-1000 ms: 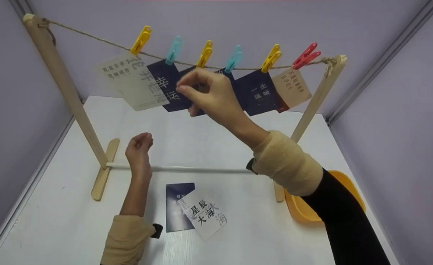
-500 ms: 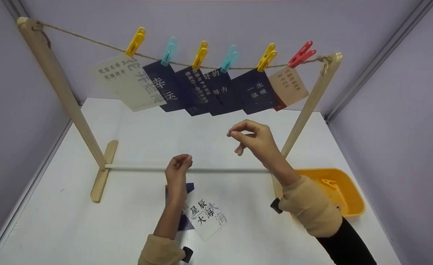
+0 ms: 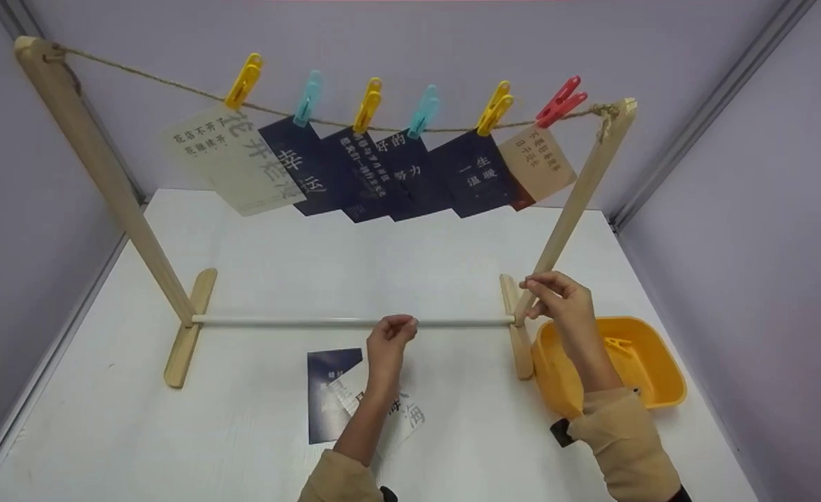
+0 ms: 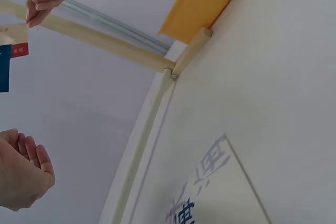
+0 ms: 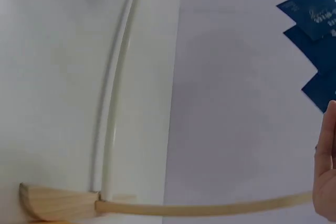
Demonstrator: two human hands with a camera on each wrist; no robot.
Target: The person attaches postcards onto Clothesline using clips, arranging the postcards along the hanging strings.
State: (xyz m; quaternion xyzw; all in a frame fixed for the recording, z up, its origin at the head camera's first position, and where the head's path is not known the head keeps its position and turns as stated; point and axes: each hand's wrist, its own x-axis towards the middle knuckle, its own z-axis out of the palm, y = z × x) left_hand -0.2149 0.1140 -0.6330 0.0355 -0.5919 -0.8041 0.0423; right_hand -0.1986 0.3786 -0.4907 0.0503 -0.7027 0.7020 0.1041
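Note:
My left hand point(image 3: 389, 345) hovers above two cards on the table, its fingers loosely curled and holding nothing. Beneath it lie a dark blue card point(image 3: 325, 411) and, overlapping that, a white card point(image 3: 410, 418) partly hidden by the forearm. My right hand point(image 3: 569, 310), also without anything in it, is by the right post, near the orange-yellow basin point(image 3: 668, 376). A yellow clothespin point(image 3: 618, 344) shows inside the basin. Several cards hang from a twine: a white card point(image 3: 232, 167) at left, dark blue cards point(image 3: 473, 181) between, a beige card point(image 3: 539, 167) at right.
The twine point(image 3: 145, 72) runs between a left wooden post point(image 3: 96, 160) and a right wooden post point(image 3: 584, 181). Yellow, light blue and red clothespins point(image 3: 560, 103) hold the cards. A white rod point(image 3: 277, 321) joins the wooden feet low over the white table point(image 3: 138, 418).
My right hand has come away from the hanging cards, down and right toward the basin. My left hand has shifted right and toward me, over the cards on the table.

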